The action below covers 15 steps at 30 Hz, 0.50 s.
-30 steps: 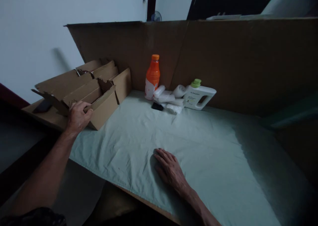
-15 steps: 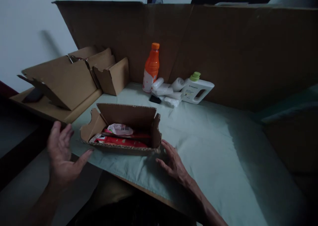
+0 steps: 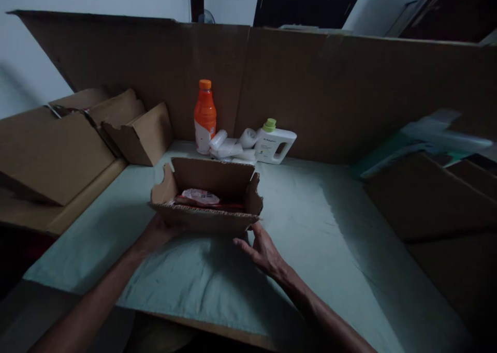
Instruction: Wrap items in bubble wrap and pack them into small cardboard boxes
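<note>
An open cardboard box (image 3: 205,223) is held between my two hands over the table, its open side facing up. Inside lie a clear plastic packet with print (image 3: 200,196) and something red, mostly hidden by the front wall. My left hand (image 3: 161,231) is at the box's lower left front corner, its fingers hidden under or behind the cardboard. At the lower right corner, my right hand (image 3: 264,247) presses its fingers to the side, with the thumb stretched out in front.
Behind the box stand an orange bottle (image 3: 205,117), clear plastic rolls (image 3: 229,147) and a white jug with a green cap (image 3: 275,143). Cardboard boxes (image 3: 58,156) sit at left, another box (image 3: 438,197) with blurred plastic at right. A tall cardboard panel (image 3: 303,94) closes the back.
My left hand has come from the open air at left onto the box's left corner. The box has turned and shifted away from me; my right hand stays by its right corner. The view swung right.
</note>
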### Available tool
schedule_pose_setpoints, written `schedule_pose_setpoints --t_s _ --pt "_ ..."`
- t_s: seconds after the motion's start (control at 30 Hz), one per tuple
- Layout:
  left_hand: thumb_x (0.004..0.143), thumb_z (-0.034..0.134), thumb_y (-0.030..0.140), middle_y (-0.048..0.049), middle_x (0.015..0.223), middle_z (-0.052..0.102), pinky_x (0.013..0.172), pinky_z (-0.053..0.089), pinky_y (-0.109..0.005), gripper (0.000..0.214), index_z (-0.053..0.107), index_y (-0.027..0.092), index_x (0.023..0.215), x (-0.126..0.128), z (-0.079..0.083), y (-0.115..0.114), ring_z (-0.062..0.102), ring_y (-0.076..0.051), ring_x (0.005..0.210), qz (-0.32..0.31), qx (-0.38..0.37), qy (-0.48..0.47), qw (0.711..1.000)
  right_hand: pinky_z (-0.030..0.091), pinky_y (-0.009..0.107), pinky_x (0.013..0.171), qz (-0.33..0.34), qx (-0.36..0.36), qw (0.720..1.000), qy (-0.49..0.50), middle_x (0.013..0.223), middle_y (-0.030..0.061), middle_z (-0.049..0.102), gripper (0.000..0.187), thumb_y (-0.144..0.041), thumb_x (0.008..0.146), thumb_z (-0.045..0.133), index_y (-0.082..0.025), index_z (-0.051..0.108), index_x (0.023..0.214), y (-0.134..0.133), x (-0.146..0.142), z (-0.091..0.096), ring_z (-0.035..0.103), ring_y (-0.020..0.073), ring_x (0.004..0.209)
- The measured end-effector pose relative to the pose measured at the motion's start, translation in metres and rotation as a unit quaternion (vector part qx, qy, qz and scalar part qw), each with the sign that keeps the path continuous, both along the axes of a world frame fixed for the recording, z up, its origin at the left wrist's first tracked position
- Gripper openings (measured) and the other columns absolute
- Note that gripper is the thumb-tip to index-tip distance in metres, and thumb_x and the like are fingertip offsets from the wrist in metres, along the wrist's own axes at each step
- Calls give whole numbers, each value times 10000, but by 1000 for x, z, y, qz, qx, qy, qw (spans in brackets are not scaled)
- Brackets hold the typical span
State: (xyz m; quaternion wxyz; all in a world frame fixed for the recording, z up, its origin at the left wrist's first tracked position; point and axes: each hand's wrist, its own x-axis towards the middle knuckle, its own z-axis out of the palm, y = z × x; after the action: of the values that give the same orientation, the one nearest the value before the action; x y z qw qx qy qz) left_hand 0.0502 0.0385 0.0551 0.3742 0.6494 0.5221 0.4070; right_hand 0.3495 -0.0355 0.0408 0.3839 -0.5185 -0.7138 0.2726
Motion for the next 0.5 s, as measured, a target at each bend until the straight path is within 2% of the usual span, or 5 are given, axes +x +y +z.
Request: schedule_pose_setpoints --t_s 0.13,0.27,0.37,0.4,0.5 --pt "608 811 452 -138 1157 737 1007 559 -497 630 600 175 1133 30 -19 24 689 -375 1139 23 -41 -40 998 583 439 896 6 -28 999 17 1284 133 665 568 -456 892 556 -197 548 1398 24 42 5 676 278 1045" --pt "632 803 462 -120 1144 748 939 588 -503 602 608 200 1138 36 -35 21 699 -358 1095 44 -76 -26 996 587 403 832 -8 -53 998 -31 1137 97 742 382 -387 872 561 -208 709 1176 63 86 27 703 246 931" --pt "637 789 478 -110 1107 759 913 596 -493 547 649 187 1079 36 -36 17 705 -350 1063 48 -89 -17 995 572 364 756 -137 -21 988 -70 1026 105 763 366 -348 893 539 -163 719 1152 126 103 53 706 224 825" --pt "632 782 486 -108 1071 766 899 599 -496 531 663 180 1049 36 -35 17 713 -349 1033 51 -95 -15 994 562 356 759 -184 6 979 -89 979 99 763 385 -333 891 544 -153 705 1190 152 103 61 705 222 810" --pt "634 767 492 -104 1016 775 871 605 -489 496 686 178 1010 37 -31 19 724 -342 979 44 -102 -7 994 540 337 767 -236 28 959 -155 952 66 757 547 -246 881 564 -173 559 1422 229 94 77 701 205 766"
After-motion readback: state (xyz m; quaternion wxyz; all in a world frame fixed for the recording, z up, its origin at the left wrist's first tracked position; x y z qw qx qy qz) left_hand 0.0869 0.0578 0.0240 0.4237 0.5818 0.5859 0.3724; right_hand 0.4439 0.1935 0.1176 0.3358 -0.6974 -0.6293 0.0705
